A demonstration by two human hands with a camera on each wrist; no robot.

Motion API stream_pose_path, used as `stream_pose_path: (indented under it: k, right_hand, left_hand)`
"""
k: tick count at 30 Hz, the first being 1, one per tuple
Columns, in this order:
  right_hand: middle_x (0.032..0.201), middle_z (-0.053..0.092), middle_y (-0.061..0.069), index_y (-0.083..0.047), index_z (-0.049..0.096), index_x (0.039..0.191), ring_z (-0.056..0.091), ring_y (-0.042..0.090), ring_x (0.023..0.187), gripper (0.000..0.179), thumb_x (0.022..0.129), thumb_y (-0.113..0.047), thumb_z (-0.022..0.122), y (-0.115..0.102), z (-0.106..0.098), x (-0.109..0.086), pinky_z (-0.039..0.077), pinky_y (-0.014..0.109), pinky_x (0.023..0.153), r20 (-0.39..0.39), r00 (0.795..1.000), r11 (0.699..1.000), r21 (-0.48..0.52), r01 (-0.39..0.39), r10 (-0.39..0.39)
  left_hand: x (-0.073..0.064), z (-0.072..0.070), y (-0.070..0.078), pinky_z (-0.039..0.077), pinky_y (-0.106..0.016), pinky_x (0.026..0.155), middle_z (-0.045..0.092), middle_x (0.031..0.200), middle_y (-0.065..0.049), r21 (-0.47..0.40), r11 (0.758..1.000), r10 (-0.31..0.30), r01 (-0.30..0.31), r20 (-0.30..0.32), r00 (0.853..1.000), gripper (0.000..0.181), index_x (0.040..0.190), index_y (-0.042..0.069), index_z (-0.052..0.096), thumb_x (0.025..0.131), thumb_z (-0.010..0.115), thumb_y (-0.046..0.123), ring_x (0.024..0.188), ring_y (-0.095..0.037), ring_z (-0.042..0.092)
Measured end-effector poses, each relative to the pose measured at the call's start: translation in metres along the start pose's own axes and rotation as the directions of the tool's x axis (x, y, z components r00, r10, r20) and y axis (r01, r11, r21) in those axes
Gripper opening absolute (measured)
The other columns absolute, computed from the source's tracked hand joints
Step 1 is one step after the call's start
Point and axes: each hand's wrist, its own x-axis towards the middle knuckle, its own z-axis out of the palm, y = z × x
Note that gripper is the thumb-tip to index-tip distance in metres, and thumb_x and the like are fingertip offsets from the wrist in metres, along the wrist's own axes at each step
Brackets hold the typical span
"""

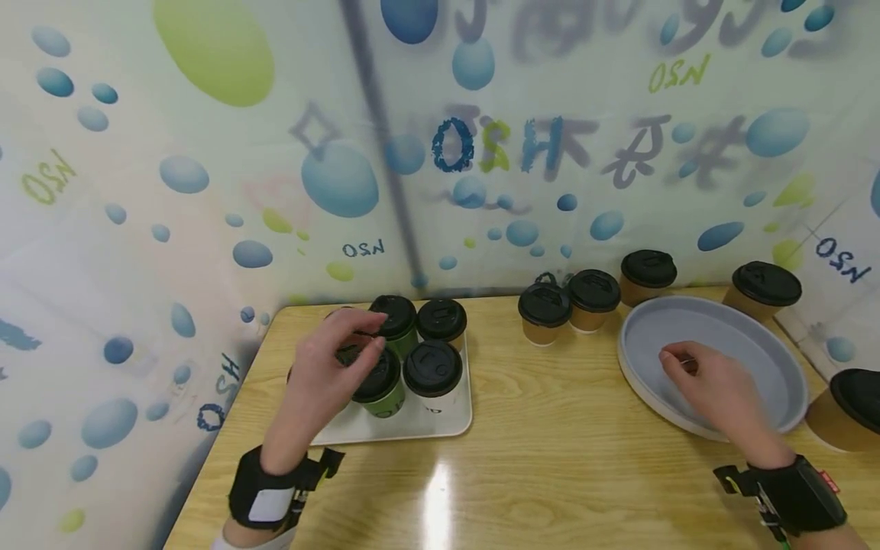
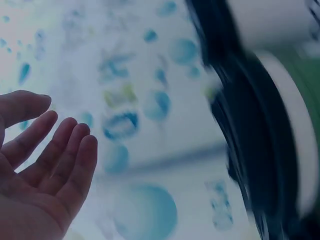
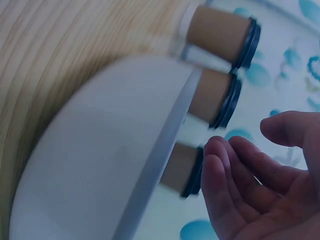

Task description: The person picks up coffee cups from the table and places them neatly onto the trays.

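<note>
My left hand [image 1: 330,367] hovers over a group of lidded paper coffee cups on a white tray [image 1: 454,424], thumb and fingers bent loosely and apart. In the left wrist view that hand [image 2: 50,175] holds nothing. Beneath and beside it stand a green cup [image 1: 385,401], a white cup [image 1: 435,389], another green cup [image 1: 402,336] and a brown cup [image 1: 443,325], all with black lids. My right hand [image 1: 718,386] is above a round grey tray [image 1: 715,321], with nothing between its fingers, as the right wrist view also shows. Some cups are partly hidden behind my left hand.
Brown cups with black lids stand by the back wall [image 1: 543,313], [image 1: 593,302] and behind the round tray [image 1: 646,279]. Others stand at its right, a far cup [image 1: 763,290] and a near cup [image 1: 849,409]. A printed curtain [image 1: 481,229] borders the wooden table [image 1: 550,458].
</note>
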Motion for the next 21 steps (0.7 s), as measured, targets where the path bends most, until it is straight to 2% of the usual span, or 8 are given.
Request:
stream_pose_path:
  k: [2,5,7,9,12,15,17,21]
  right_hand:
    - [0.100,0.073,0.021,0.005,0.071,0.115,0.068,0.036,0.084,0.031,0.104,-0.023,0.063,0.007,-0.004,0.001,0.050,0.041,0.064,-0.003,1.000,1.000,-0.013,-0.007,0.007]
    - [0.102,0.073,0.022,0.005,0.072,0.115,0.068,0.037,0.085,0.034,0.104,-0.026,0.063,0.012,-0.006,0.002,0.051,0.045,0.064,0.026,1.000,1.000,-0.030,-0.008,0.009]
    - [0.103,0.073,0.021,0.004,0.072,0.115,0.069,0.038,0.087,0.036,0.105,-0.029,0.062,0.012,-0.001,0.000,0.053,0.050,0.068,0.058,0.998,1.000,-0.030,-0.001,0.003]
    - [0.104,0.073,0.021,0.004,0.073,0.114,0.069,0.039,0.089,0.037,0.105,-0.030,0.062,0.011,0.006,-0.002,0.054,0.056,0.072,0.098,0.995,1.000,-0.021,0.011,-0.009]
    - [0.105,0.074,0.018,0.002,0.075,0.113,0.070,0.037,0.091,0.037,0.104,-0.032,0.064,0.006,0.017,-0.006,0.055,0.056,0.075,0.132,0.991,1.000,-0.010,0.024,-0.023]
    - [0.102,0.073,0.017,0.001,0.076,0.109,0.070,0.037,0.090,0.033,0.101,-0.030,0.069,0.001,0.026,-0.008,0.055,0.056,0.074,0.138,0.990,0.999,-0.024,0.043,-0.039]
    - [0.100,0.073,0.017,0.001,0.076,0.106,0.069,0.038,0.090,0.030,0.099,-0.027,0.072,-0.001,0.029,-0.009,0.055,0.057,0.074,0.128,0.991,0.997,-0.049,0.054,-0.047]
    - [0.094,0.072,0.017,0.002,0.076,0.101,0.068,0.039,0.086,0.024,0.096,-0.021,0.075,-0.004,0.036,-0.012,0.055,0.058,0.072,0.066,0.995,0.989,-0.120,0.088,-0.080]
  left_hand:
    - [0.003,0.017,0.017,0.059,-0.028,0.080,0.071,0.114,-0.005,-0.067,0.996,0.058,-0.055,0.042,0.997,0.029,0.118,0.005,0.073,0.089,0.077,-0.003,0.095,-0.020,0.070]
    - [0.001,0.047,0.037,0.060,-0.033,0.080,0.070,0.117,-0.002,-0.125,0.989,0.092,-0.075,0.132,0.987,0.027,0.119,0.008,0.073,0.092,0.076,0.004,0.099,-0.017,0.069]
    - [-0.002,0.068,0.047,0.059,-0.032,0.080,0.069,0.118,-0.001,-0.141,0.988,0.089,-0.060,0.216,0.972,0.025,0.119,0.010,0.073,0.094,0.076,0.008,0.101,-0.014,0.068]
    - [-0.006,0.088,0.053,0.058,-0.030,0.081,0.069,0.119,0.001,-0.145,0.989,0.072,-0.029,0.304,0.950,0.025,0.121,0.012,0.073,0.096,0.074,0.012,0.103,-0.013,0.067]
    - [-0.011,0.115,0.055,0.056,-0.027,0.084,0.069,0.119,0.002,-0.127,0.992,0.053,0.001,0.423,0.905,0.024,0.123,0.015,0.072,0.099,0.072,0.016,0.104,-0.014,0.067]
    - [-0.016,0.134,0.052,0.055,-0.024,0.088,0.069,0.119,0.003,-0.100,0.995,0.036,0.017,0.499,0.866,0.025,0.125,0.016,0.072,0.100,0.071,0.018,0.106,-0.014,0.068]
    - [-0.018,0.143,0.050,0.054,-0.023,0.089,0.070,0.118,0.002,-0.082,0.996,0.023,0.024,0.527,0.850,0.025,0.124,0.015,0.072,0.100,0.071,0.019,0.106,-0.014,0.068]
    - [-0.024,0.151,0.045,0.054,-0.022,0.086,0.070,0.116,0.001,-0.050,0.998,-0.008,0.042,0.549,0.836,0.023,0.123,0.015,0.073,0.100,0.071,0.020,0.104,-0.013,0.068]
